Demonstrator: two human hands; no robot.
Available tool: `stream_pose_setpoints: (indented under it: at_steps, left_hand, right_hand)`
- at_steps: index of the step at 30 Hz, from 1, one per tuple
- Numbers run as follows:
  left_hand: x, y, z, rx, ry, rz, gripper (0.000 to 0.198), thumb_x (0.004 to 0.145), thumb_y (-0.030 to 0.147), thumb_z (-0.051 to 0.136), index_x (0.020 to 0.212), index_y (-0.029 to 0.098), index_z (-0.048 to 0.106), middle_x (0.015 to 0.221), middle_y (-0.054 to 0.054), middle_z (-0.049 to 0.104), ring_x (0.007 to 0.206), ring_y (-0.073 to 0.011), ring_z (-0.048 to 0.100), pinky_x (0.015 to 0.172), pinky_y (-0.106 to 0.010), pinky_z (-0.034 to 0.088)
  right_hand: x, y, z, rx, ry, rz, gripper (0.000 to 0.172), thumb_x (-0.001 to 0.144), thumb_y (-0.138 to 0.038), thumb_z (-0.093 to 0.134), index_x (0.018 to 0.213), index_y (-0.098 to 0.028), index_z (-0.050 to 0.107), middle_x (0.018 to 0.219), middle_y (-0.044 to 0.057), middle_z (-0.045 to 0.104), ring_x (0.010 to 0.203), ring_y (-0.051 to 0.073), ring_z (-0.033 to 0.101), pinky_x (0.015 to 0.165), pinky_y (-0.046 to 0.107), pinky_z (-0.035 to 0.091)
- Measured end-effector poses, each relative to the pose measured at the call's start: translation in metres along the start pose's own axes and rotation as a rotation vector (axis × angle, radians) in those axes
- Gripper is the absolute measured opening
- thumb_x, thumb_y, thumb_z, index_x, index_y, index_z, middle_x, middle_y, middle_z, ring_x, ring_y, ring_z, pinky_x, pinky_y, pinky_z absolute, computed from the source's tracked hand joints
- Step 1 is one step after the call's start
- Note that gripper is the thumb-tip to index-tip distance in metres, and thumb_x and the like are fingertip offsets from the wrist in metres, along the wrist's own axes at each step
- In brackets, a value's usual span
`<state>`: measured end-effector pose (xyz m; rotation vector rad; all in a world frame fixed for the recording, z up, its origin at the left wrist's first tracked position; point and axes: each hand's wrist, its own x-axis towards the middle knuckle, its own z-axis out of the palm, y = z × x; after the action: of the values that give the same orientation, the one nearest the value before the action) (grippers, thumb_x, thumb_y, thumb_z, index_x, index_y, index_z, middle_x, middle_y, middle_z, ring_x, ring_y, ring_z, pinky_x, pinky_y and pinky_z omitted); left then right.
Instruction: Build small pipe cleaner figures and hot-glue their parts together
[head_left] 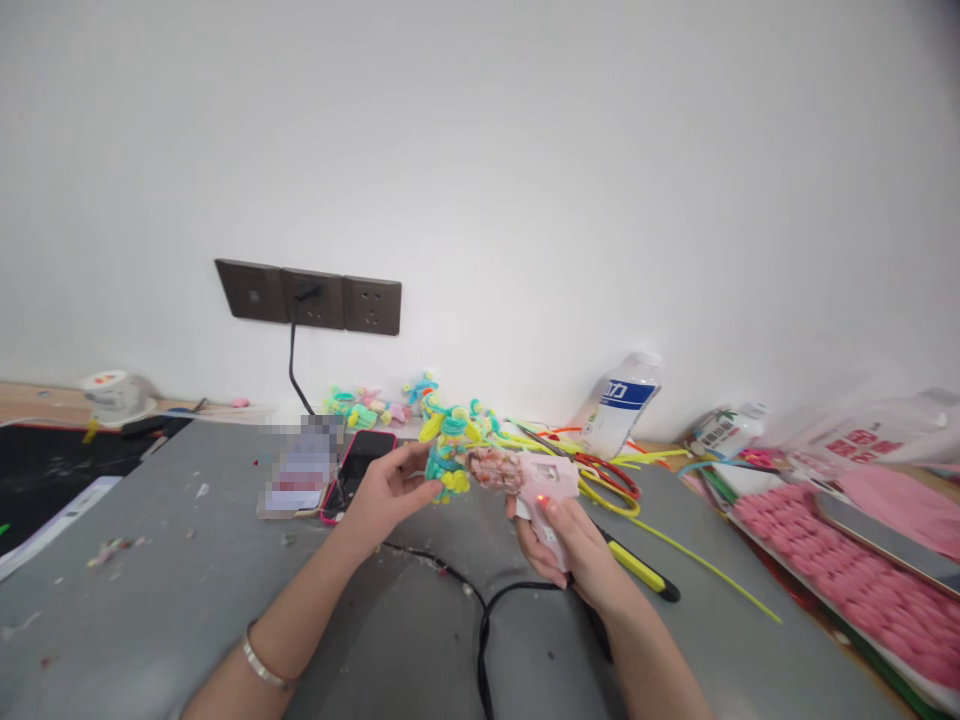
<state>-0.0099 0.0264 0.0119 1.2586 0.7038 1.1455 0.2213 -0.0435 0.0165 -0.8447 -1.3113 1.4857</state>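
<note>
My left hand (397, 490) pinches a small teal and yellow pipe-cleaner figure (452, 455) upright above the table. Wrapped around the handle of a pale pink glue gun (551, 478) is my right hand (559, 540). The gun points left, a red light glows on its side, and its front is coated in brownish glue residue. Its nozzle end is close to the figure; whether they touch I cannot tell. A black cord (486, 630) hangs below the gun and runs over the table.
Several pipe-cleaner figures (364, 408) stand by the wall. Phones (364, 465) lie left of centre. Yellow and red pipe cleaners (611, 485), a yellow-black utility knife (641, 570) and a white bottle (622, 405) are right. Pink knitted-looking material (817, 560) lies far right. Wall sockets (311, 298) hold a plug.
</note>
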Motion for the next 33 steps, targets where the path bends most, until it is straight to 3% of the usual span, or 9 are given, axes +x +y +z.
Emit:
stream_pose_setpoints:
  at_steps: [17, 25, 33]
  left_hand:
    - [0.0008, -0.0020, -0.0019, 0.025, 0.007, 0.010, 0.044, 0.064, 0.031, 0.084, 0.103, 0.015, 0.070, 0.099, -0.009, 0.073, 0.098, -0.0232, 0.065, 0.087, -0.034, 0.052]
    - [0.0019, -0.0022, -0.0027, 0.065, 0.035, 0.049, 0.039, 0.065, 0.030, 0.082, 0.099, 0.015, 0.070, 0.097, -0.009, 0.073, 0.094, -0.0232, 0.066, 0.086, -0.035, 0.054]
    - [0.0020, -0.0016, -0.0016, 0.052, 0.038, 0.059, 0.040, 0.065, 0.032, 0.083, 0.099, 0.015, 0.070, 0.096, -0.009, 0.073, 0.092, -0.0228, 0.067, 0.083, -0.034, 0.055]
  right_hand:
    - [-0.0022, -0.0017, -0.0005, -0.102, 0.069, 0.043, 0.055, 0.086, -0.067, 0.053, 0.097, -0.014, 0.059, 0.048, -0.010, 0.037, 0.032, 0.004, 0.026, 0.034, 0.019, 0.019]
    - [-0.0025, -0.0021, 0.0051, -0.202, 0.117, -0.015, 0.046, 0.087, -0.062, 0.055, 0.075, -0.019, 0.051, 0.048, -0.009, 0.037, 0.035, 0.005, 0.024, 0.036, 0.020, 0.020]
    - [-0.0022, -0.0001, 0.0037, -0.201, 0.130, -0.044, 0.043, 0.087, -0.060, 0.057, 0.075, -0.020, 0.048, 0.049, -0.009, 0.035, 0.035, 0.004, 0.023, 0.035, 0.020, 0.019]
